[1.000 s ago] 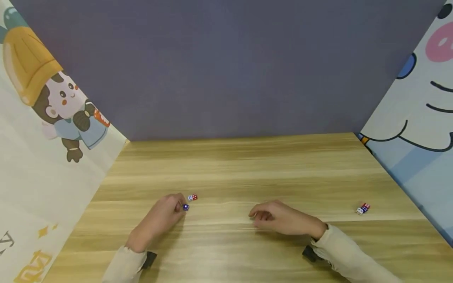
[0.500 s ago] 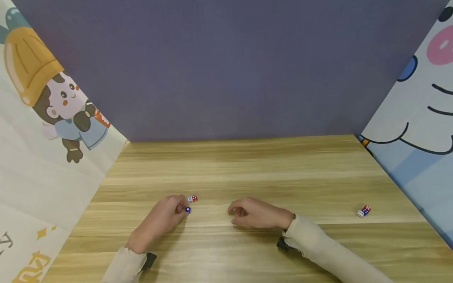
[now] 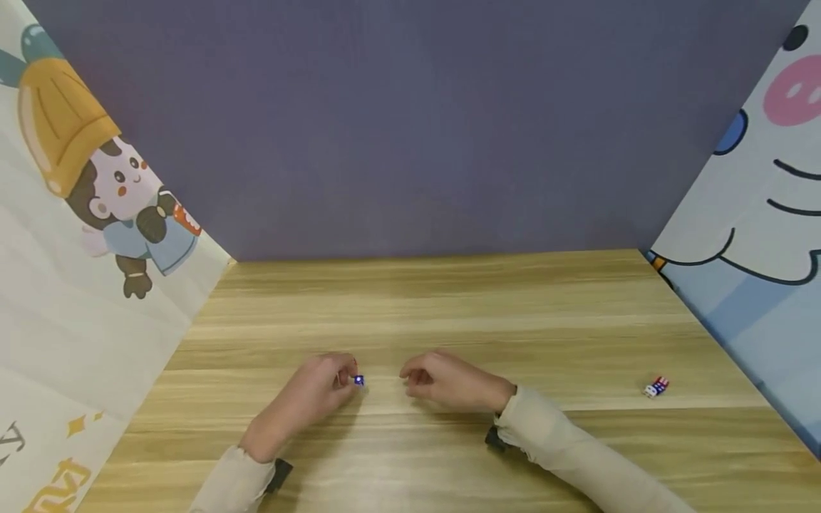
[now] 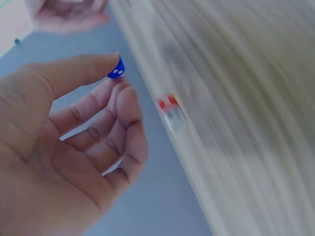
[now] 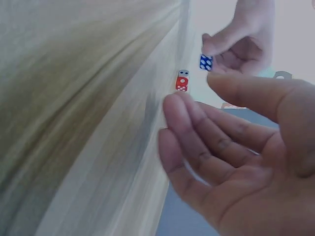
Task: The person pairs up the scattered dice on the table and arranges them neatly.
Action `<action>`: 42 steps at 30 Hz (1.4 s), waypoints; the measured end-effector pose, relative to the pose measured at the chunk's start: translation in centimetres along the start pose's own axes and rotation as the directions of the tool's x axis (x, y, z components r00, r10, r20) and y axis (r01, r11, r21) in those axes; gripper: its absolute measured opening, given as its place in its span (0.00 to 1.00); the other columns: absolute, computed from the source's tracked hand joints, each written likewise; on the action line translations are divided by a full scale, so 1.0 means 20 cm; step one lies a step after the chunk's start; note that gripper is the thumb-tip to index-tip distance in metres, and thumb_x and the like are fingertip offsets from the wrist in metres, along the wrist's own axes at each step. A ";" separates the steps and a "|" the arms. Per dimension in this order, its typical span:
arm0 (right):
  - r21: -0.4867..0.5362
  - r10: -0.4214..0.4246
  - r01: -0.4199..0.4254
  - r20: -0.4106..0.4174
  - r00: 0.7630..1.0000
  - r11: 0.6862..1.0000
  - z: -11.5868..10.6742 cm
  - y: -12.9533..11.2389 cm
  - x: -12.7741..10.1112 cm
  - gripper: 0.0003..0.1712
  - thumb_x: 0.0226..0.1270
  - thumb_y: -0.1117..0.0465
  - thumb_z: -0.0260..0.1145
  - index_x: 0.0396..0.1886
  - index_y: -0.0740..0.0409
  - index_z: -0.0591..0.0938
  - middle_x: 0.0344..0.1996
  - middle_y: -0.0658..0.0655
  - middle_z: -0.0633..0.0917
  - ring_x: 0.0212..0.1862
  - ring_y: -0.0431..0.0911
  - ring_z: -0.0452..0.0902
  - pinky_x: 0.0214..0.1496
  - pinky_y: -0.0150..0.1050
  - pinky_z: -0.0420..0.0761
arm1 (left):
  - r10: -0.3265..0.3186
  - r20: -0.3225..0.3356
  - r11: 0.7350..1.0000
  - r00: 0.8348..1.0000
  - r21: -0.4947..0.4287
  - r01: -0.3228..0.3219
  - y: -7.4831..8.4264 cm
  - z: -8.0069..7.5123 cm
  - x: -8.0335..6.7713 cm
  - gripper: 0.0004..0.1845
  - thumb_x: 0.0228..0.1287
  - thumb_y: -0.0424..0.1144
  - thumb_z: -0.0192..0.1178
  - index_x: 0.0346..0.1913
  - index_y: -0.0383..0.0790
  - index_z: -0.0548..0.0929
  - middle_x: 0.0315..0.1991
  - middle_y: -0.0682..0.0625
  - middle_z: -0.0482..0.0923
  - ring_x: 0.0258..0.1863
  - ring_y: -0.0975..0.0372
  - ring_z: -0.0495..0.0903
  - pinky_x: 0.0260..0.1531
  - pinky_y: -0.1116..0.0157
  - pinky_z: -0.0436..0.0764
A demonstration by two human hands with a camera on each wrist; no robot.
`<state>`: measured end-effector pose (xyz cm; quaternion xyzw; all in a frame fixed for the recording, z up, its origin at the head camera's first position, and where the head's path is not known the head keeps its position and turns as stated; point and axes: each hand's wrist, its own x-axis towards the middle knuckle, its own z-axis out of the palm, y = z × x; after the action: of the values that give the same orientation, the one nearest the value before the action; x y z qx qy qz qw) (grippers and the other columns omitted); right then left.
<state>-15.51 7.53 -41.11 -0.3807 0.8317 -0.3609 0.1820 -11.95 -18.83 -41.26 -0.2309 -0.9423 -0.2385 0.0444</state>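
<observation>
On the table (image 3: 513, 299), dice are being handled; the step in hand is judged to be the bringing of one more die to two set side by side. The left hand (image 3: 304, 390) is engaged: the blue die (image 3: 358, 380) is pinched between thumb and finger and held off the wood. By the right hand (image 3: 451, 381) nothing is held; its fingers are loosely bent, with a gap left between thumb and forefinger, and it is poised just to the right of the left hand. A cluster (image 3: 656, 387) of white, blue and red dice is seen well apart, on the right.

The red die (image 5: 182, 83) and white die (image 5: 183, 73) are seen touching on the table, near the left fingertips. For the next move, the blue die probably needs to be lowered beside them and squared up without either being nudged; steadying may be wanted from the right hand.

Compared with half a second ago, the right hand is brought slightly left, and the left hand and blue die are shifted right. The red and white dice, then plainly shown in the head view, are now almost wholly covered there by the left hand.
</observation>
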 end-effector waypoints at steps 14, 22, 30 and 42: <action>-0.079 -0.106 0.096 -0.127 0.986 0.992 -0.01 -0.03 -0.11 0.04 0.70 0.64 0.66 0.38 0.53 0.87 0.34 0.47 0.88 0.37 0.30 0.80 0.41 0.28 0.80 | 0.174 0.067 0.984 0.982 -0.035 -0.172 0.30 0.09 0.14 0.06 0.59 0.38 0.71 0.32 0.44 0.82 0.26 0.59 0.74 0.20 0.73 0.66 0.18 0.74 0.69; -0.124 -0.108 0.082 -0.220 0.969 0.989 -0.08 0.01 -0.30 0.04 0.68 0.65 0.68 0.36 0.53 0.87 0.32 0.43 0.87 0.35 0.31 0.79 0.39 0.34 0.82 | 0.315 0.066 0.942 0.947 -0.142 -0.304 0.41 0.14 0.23 0.04 0.62 0.37 0.69 0.34 0.45 0.83 0.27 0.59 0.76 0.24 0.68 0.73 0.23 0.75 0.71; -0.131 -0.059 0.025 -0.262 0.963 0.991 -0.11 0.05 -0.42 0.04 0.69 0.63 0.68 0.38 0.48 0.87 0.30 0.42 0.86 0.31 0.30 0.77 0.32 0.30 0.80 | 0.331 0.060 0.913 0.942 -0.275 -0.303 0.47 0.24 0.30 0.04 0.60 0.32 0.68 0.35 0.43 0.83 0.28 0.59 0.77 0.25 0.67 0.76 0.23 0.77 0.73; -0.147 0.038 -0.070 -0.206 0.978 0.987 -0.11 0.14 -0.49 0.01 0.64 0.63 0.71 0.32 0.54 0.87 0.28 0.40 0.85 0.30 0.30 0.77 0.32 0.30 0.79 | 0.263 0.232 0.798 0.936 -0.598 -0.076 0.46 0.42 0.39 0.07 0.58 0.30 0.72 0.32 0.39 0.82 0.25 0.54 0.79 0.23 0.70 0.76 0.26 0.73 0.78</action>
<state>-11.92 17.23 -41.38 -0.3321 0.8813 -0.3275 0.0762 -14.38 -4.45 -43.21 -0.3517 -0.7948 -0.4706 -0.1520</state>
